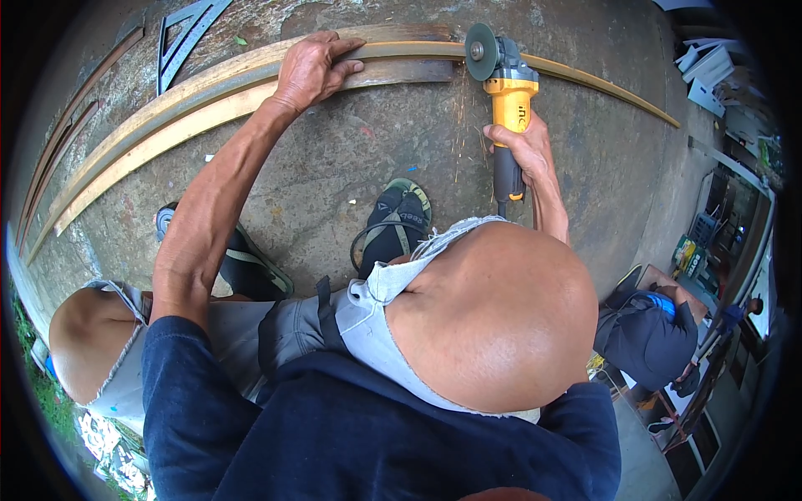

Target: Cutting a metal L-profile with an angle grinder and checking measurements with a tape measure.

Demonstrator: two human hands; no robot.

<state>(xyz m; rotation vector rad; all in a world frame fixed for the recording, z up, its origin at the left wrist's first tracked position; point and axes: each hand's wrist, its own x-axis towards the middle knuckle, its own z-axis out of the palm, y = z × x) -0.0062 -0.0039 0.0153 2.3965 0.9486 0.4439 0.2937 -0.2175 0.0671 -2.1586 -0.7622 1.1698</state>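
Observation:
My left hand (pixel 311 68) presses flat on a long curved metal strip (pixel 585 77) that lies on a wooden plank (pixel 167 125) on the concrete floor. My right hand (pixel 522 150) grips the dark handle of a yellow angle grinder (pixel 505 88). Its disc (pixel 480 52) touches the strip just right of my left hand, and a few sparks fall below it. I am squatting, with both bare knees low in view.
A metal triangle square (pixel 188 33) lies on the floor at the top left, near thin rusty strips (pixel 67 134). My feet wear black sandals (pixel 397 221). Another person (pixel 647 330) crouches at the right beside boxes and shelving.

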